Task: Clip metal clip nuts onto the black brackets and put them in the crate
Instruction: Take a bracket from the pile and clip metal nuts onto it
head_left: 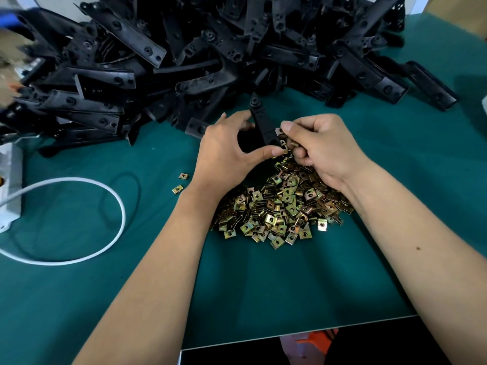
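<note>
My left hand [226, 148] grips a black bracket [261, 119] that stands tilted above the green table, its lower end between thumb and fingers. My right hand [321, 143] pinches a metal clip nut [278, 131] against the bracket's lower right edge, with more clip nuts tucked in its curled fingers. Another clip nut [283, 144] sits on the bracket's lower end. A heap of brass-coloured clip nuts [279, 209] lies under both wrists. A big pile of black brackets [210, 54] fills the back of the table. No crate is clearly in view.
A white power strip [9, 185] with a looped white cable [116, 201] lies at the left. Two stray clip nuts [179, 183] rest left of my left wrist. The table's front edge [290, 335] runs below my forearms, with something orange [316, 338] beneath it.
</note>
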`<state>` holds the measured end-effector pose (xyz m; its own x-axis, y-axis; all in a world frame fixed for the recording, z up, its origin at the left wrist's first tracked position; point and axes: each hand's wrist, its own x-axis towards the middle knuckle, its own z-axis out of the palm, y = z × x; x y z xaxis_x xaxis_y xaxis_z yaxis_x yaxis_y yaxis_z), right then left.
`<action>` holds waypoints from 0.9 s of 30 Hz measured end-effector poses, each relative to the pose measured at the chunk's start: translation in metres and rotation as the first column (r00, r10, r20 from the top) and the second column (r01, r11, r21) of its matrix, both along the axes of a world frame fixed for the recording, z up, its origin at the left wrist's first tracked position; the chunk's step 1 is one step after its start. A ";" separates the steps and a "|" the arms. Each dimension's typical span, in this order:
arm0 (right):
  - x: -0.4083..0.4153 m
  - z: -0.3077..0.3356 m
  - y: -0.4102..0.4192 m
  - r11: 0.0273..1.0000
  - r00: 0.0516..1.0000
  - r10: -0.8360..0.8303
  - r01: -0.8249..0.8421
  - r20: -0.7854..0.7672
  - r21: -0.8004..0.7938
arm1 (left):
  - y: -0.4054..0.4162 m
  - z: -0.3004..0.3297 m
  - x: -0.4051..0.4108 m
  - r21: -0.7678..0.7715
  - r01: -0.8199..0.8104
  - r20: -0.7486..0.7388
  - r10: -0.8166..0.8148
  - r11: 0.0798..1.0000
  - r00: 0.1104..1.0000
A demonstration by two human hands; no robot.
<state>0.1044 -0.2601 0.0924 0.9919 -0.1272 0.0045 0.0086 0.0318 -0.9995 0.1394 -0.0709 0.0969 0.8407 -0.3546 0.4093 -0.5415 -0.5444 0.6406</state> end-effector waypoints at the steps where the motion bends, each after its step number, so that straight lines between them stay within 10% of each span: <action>1: 0.000 0.000 0.000 1.000 1.000 0.006 -0.006 0.000 -0.012 | 0.000 0.000 0.000 0.007 -0.011 -0.007 0.011 1.000 1.000; 27: -0.001 -0.002 0.003 0.998 1.000 -0.026 0.027 0.010 -0.049 | 0.001 -0.001 0.001 0.025 -0.035 0.027 0.035 0.999 0.999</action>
<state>0.1037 -0.2570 0.0907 0.9881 -0.1526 0.0203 0.0179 -0.0176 -0.9997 0.1404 -0.0703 0.0957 0.8418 -0.3358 0.4226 -0.5383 -0.5795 0.6118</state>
